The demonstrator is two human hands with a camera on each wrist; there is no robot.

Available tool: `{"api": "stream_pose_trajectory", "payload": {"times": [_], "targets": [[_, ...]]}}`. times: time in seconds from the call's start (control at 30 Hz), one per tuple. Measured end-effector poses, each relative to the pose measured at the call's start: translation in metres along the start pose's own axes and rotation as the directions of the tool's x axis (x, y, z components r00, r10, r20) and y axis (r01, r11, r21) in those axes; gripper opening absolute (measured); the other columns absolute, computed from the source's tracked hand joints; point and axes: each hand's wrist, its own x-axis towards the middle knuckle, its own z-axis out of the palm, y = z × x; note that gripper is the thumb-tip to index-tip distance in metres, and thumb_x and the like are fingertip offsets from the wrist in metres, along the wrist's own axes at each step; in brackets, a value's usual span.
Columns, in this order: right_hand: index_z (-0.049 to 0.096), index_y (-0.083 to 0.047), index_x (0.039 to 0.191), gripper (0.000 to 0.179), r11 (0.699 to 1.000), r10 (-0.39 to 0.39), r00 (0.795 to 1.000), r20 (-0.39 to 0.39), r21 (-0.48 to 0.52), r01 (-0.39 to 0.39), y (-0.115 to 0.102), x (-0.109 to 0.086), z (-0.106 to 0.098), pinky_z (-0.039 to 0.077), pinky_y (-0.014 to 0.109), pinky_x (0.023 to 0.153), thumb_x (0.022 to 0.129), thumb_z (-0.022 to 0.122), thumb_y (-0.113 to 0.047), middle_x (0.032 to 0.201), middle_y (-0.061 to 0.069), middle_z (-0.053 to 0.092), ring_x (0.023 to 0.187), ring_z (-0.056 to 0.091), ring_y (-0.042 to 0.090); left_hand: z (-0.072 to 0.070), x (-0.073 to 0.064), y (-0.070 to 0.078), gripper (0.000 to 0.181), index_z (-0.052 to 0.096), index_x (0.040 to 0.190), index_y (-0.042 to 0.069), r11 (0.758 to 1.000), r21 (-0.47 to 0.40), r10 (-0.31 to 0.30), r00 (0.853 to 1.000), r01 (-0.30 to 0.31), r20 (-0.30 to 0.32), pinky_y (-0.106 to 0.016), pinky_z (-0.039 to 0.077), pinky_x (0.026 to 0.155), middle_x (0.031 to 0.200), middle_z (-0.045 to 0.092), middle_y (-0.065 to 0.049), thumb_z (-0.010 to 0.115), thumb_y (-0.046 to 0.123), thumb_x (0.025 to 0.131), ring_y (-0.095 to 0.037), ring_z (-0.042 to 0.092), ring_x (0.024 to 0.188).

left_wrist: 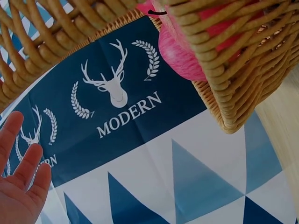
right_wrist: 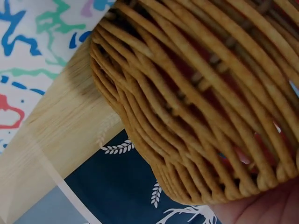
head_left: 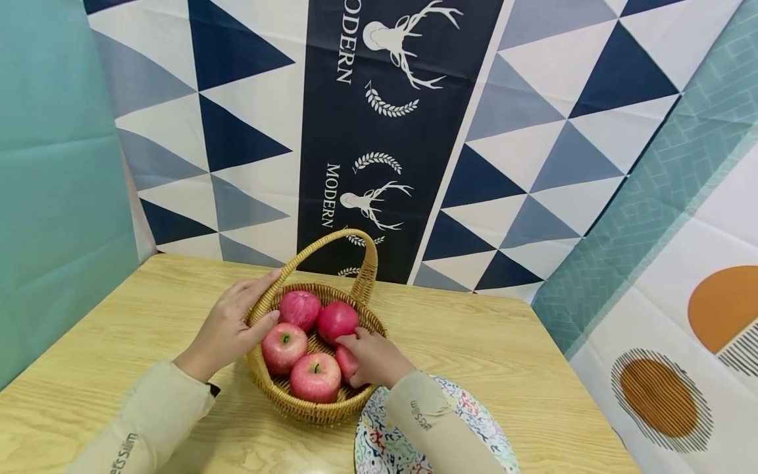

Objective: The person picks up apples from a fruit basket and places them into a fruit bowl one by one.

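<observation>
Nearest the head camera, at 6 o'clock, lies a round plate with a multicoloured squiggle pattern (head_left: 474, 421), partly under the right forearm's beige sleeve (head_left: 438, 428). Just beyond it, toward 11 o'clock, stands the oval woven wicker basket with an arched handle (head_left: 308, 405) on the pale wooden table (head_left: 533, 368); the basket holds several red-pink apples (head_left: 315, 376). Right hand (head_left: 373, 359): inside the basket at its 4 o'clock side, fingers curled about one red apple (head_left: 345, 363) that is largely hidden by the hand. Left hand (head_left: 227, 329): at the basket's 9 o'clock rim, fingers straight and lightly spread, fingertips touching the rim and the handle's base. Behind the table at 12 o'clock hangs a navy-and-white triangle-patterned cloth with deer motifs (head_left: 379, 131). Left wrist view: straight fingers (left_wrist: 21, 172), basket weave (left_wrist: 233, 88) overhead.
</observation>
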Motion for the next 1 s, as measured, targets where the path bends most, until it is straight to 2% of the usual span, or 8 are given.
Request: {"api": "stream_pose_trajectory", "payload": {"times": [0.2, 0.4, 0.8, 1.0], "targets": [[0.057, -0.021, 0.133, 0.066, 0.998, 0.014, 0.999, 0.029, -0.058, -0.013, -0.0025, 0.004, -0.0013, 0.052, 0.041, 0.087, 0.072, 0.083, -0.023, 0.124, 0.014, 0.056, 0.099, 0.059, 0.03, -0.001, -0.0008, 0.0006, 0.061, 0.051, 0.14, 0.01, 1.0, 0.016, -0.024, 1.0, 0.024, 0.009, -0.059, 0.047, 0.082, 0.117, 0.062, -0.018, 0.068, 0.012, 0.082, -0.036, 0.057, 0.104], [0.06, -0.022, 0.129, 0.063, 0.994, -0.003, 1.0, 0.016, -0.11, 0.005, -0.0006, 0.0051, -0.0016, 0.052, 0.037, 0.082, 0.071, 0.082, -0.026, 0.117, 0.01, 0.057, 0.093, 0.059, 0.025, -0.002, -0.0011, -0.0011, 0.063, 0.049, 0.143, 0.013, 0.999, 0.037, -0.006, 1.0, 0.006, 0.012, -0.06, 0.045, 0.083, 0.117, 0.062, -0.02, 0.069, 0.013, 0.083, -0.036, 0.056, 0.105], [0.062, -0.026, 0.126, 0.062, 0.994, 0.001, 1.0, 0.021, -0.109, 0.001, 0.0017, 0.0082, 0.0011, 0.051, 0.037, 0.08, 0.068, 0.083, -0.031, 0.117, 0.007, 0.058, 0.094, 0.057, 0.023, -0.0019, -0.003, -0.0047, 0.064, 0.046, 0.146, 0.022, 0.999, 0.037, 0.023, 1.0, -0.023, 0.001, -0.059, 0.044, 0.083, 0.117, 0.062, -0.021, 0.066, 0.017, 0.086, -0.037, 0.056, 0.105], [0.062, -0.026, 0.125, 0.061, 0.996, -0.009, 1.0, 0.017, -0.088, 0.011, 0.0056, 0.0082, -0.0013, 0.051, 0.037, 0.08, 0.067, 0.082, -0.032, 0.116, 0.007, 0.058, 0.093, 0.057, 0.023, -0.002, -0.0022, -0.0053, 0.063, 0.047, 0.146, 0.02, 0.997, 0.05, 0.056, 0.998, -0.055, -0.001, -0.058, 0.044, 0.083, 0.118, 0.063, -0.019, 0.067, 0.02, 0.086, -0.035, 0.056, 0.106]]}}
